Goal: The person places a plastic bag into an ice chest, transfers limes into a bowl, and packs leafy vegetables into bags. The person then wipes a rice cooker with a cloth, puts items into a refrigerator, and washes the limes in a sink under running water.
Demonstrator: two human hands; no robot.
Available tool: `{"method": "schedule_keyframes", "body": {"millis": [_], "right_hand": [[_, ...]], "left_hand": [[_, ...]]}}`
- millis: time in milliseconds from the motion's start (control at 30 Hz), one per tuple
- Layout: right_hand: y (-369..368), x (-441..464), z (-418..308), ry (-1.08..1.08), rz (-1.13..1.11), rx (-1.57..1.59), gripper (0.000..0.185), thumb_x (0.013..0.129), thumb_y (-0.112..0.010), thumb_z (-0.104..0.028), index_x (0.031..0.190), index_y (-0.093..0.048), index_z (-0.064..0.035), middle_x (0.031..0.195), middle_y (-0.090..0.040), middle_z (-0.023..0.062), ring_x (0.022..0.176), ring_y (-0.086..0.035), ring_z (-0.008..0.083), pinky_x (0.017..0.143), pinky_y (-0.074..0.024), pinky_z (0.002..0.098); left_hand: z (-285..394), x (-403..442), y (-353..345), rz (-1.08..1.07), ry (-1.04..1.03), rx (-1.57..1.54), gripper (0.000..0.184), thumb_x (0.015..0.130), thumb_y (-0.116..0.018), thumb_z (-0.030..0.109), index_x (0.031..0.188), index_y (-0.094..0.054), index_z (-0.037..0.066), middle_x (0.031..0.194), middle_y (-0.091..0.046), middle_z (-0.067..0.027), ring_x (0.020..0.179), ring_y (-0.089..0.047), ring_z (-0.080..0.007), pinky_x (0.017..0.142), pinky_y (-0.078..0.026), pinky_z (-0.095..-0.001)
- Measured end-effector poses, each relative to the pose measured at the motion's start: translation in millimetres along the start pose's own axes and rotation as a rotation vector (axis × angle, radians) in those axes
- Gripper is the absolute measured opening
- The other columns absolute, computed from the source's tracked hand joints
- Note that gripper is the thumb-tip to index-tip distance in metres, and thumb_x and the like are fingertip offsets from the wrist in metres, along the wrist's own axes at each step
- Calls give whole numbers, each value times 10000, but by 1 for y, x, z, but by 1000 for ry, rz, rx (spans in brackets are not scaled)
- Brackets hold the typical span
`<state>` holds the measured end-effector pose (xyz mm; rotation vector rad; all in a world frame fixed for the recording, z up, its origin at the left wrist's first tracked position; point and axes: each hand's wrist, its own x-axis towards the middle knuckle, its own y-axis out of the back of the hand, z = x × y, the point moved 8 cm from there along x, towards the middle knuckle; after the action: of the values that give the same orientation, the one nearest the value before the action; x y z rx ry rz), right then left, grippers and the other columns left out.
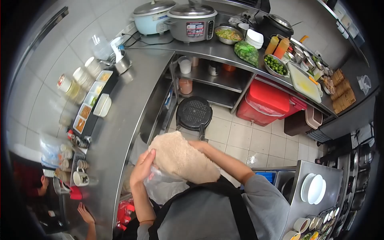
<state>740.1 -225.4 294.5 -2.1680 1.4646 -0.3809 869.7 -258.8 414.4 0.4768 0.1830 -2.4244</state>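
Observation:
A thick beige slab with a grainy surface is held up in front of my apron; I cannot make out what it is made of. My left hand grips its left edge, the thumb lying on the near face. At the far upper edge, my right hand supports it, with most of its fingers hidden behind the slab. A clear plastic bag hangs below, close to my left hand. Whether the bag touches that hand is hard to tell.
A steel counter with a condiment tray runs along my left. Rice cookers stand at the back. A red bin and a black round stool are on the floor ahead. Another person's hand rests on the left counter.

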Motion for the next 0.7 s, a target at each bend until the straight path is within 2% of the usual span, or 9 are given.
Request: {"method": "schedule_keyframes", "body": {"millis": [100, 233, 267, 333, 400, 467, 533, 600, 700], "right_hand": [[29, -47, 29, -146, 327, 568, 480, 891, -431, -277, 1296, -308, -51, 1282, -393, 65, 1140, -406, 185, 979, -306, 309], [105, -70, -19, 286, 606, -155, 484, 885, -456, -233, 1306, -290, -60, 1303, -364, 60, 1160, -382, 198, 990, -301, 315], [120, -77, -28, 386, 666, -341, 487, 884, -463, -223, 1308, -286, -63, 1309, -357, 59, 1165, -376, 201, 992, -300, 317], [183, -78, 8, 425, 665, -35, 473, 911, -405, -245, 1326, -245, -83, 1326, -326, 51, 1201, -329, 198, 1012, -274, 314], [172, -80, -71, 588, 640, 322, 481, 915, -348, -326, 1327, -242, -99, 1318, -338, 41, 1198, -333, 199, 1018, -267, 326], [200, -68, -121, 787, 549, 600, 482, 917, -331, -358, 1327, -238, -123, 1312, -330, 34, 1190, -333, 208, 1017, -268, 335], [248, -57, -144, 836, 791, 272, 470, 913, -340, -369, 1305, -267, -121, 1290, -340, 37, 1175, -347, 209, 1006, -285, 332], [299, -42, -168, 921, 854, 219, 460, 911, -341, -381, 1282, -296, -112, 1260, -363, 50, 1159, -363, 213, 995, -301, 334], [374, -7, -196, 1070, 688, 525, 455, 901, -368, -387, 1251, -323, -100, 1217, -394, 72, 1128, -385, 217, 973, -321, 334]], "left_hand": [[3, 63, -18, 58, 11, 34, 405, 897, -416, 362, 1148, -502, 56, 747, -566, -29, 412, -422, -52, 292, -271, -182], [21, 119, -32, 167, -118, 3, 433, 902, -405, 338, 1271, -399, 111, 866, -591, -44, 429, -394, -21, 309, -274, -163], [25, 128, -34, 156, -115, -63, 436, 898, -407, 347, 1275, -391, 130, 952, -594, -56, 584, -473, -28, 365, -308, -149], [18, 149, -19, 306, -158, -133, 430, 894, -411, 356, 1264, -406, 135, 985, -592, -54, 744, -486, -47, 425, -340, -158], [13, 157, -7, 437, -96, -207, 429, 886, -423, 371, 1233, -437, 119, 999, -593, -35, 990, -439, -82, 590, -398, -204], [4, 167, 5, 494, -52, -203, 416, 884, -432, 367, 1204, -465, 104, 991, -594, -39, 964, -459, -92, 649, -404, -230], [0, 178, 15, 529, -23, -193, 400, 880, -445, 362, 1169, -495, 90, 981, -594, -44, 944, -473, -101, 699, -406, -248], [6, 196, 24, 535, -19, -182, 382, 875, -460, 355, 1129, -526, 77, 970, -594, -51, 930, -482, -108, 740, -402, -258], [13, 237, 47, 510, -46, -181, 397, 860, -485, 366, 1116, -530, 67, 966, -598, -58, 966, -483, -131, 793, -385, -282]]}}
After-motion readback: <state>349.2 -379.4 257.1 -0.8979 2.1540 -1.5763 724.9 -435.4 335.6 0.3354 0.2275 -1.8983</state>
